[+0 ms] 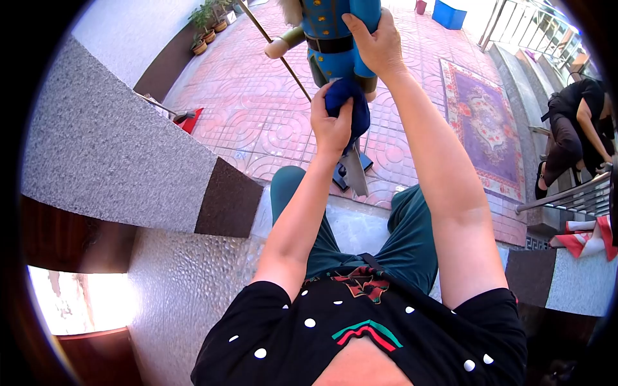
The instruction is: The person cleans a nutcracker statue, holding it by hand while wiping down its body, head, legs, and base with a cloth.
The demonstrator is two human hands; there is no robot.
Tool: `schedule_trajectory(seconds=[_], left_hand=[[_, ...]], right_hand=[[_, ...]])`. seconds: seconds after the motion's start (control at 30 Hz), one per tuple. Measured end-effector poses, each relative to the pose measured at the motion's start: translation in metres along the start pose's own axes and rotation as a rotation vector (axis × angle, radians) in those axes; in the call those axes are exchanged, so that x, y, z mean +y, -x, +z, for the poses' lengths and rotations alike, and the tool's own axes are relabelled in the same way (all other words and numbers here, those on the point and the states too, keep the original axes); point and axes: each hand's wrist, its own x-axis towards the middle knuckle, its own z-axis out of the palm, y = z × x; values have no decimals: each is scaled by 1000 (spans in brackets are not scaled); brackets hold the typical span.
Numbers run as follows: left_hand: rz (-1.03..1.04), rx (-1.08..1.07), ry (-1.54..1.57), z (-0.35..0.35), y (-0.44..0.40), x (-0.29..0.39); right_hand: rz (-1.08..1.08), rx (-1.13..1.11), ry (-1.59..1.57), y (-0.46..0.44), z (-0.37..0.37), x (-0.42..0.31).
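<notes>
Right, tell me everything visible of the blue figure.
The blue figure is roughly upright, top cut off by the frame. It looks painted, with yellow buttons, a black belt, a green sleeve and a pale fist at a thin rod. The right hand grips its side; the left hand holds dark blue cloth low against it.

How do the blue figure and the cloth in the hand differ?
The figure is larger than the cloth. The figure is brighter blue with gold buttons; the cloth is plain dark blue. The cloth is bunched in the left hand; the right hand grips the figure. Both are blue.
</notes>
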Motion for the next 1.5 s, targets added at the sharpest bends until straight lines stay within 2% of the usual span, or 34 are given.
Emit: schedule_trajectory(seconds=[0.07,0.1,0.13,0.17,0.2,0.33,0.43,0.47,0.5,0.53,0.6,0.7,0.77,0.83,0.87,0.93,1.0,1.07,1.13,1.17,1.2,1.27,1.33,1.43,1.5], left_hand=[[302,84,-3,12,-9,15],[299,84,-1,18,-17,26],[350,89,-170,23,-25,37],[399,92,-340,27,-28,43],[398,91,-340,30,-26,38],[329,46,-415,46,-8,13],[197,-201,-643,43,20,-9],[124,-288,-676,41,32,-20],[128,-250,-581,37,42,-31],[62,-233,-531,34,49,-37],[101,-130,-378,27,53,-39],[-170,-146,75,12,35,-21],[-274,-208,195,-4,15,7],[-373,-243,376,-14,1,31],[-438,-253,463,-16,-4,42],[-455,-256,492,-16,-7,53],[-509,-361,670,-14,-10,63],[-500,-432,621,-1,-8,66],[-429,-614,252,7,-8,66],[-185,-741,-153,4,-16,65],[78,-687,-457,5,-21,71],[94,-457,-658,5,-37,106],[290,-220,-589,2,-66,116],[338,-162,-529,11,-96,126],[481,-95,-629,24,-106,126]], right_hand=[[13,-8,9,-2,-1,-1],[31,-18,14,-2,-2,-1],[34,-19,16,-2,-5,-6],[152,-109,0,-4,-10,-11],[270,-196,-17,-5,-14,-14],[163,-131,-44,-5,-13,-5],[188,-166,-77,-5,-11,-3],[98,-179,-25,-3,-7,8],[14,-186,29,-3,-7,16],[12,-178,29,-4,-8,14],[46,-234,34,1,-7,11],[92,-272,63,2,-13,8],[135,-279,100,2,-23,3],[289,-368,-165,17,-42,-8],[289,-359,-173,30,-50,-6],[66,-181,57,68,-60,7],[106,-145,50,113,-64,6],[159,-110,-39,146,-57,4],[534,10,-541,159,-48,-1],[627,91,-752,158,-49,1],[759,102,-882,154,-54,0],[779,216,-894,154,-64,14],[747,264,-791,158,-77,28],[740,249,-753,168,-83,44],[616,258,-725,166,-75,43]])
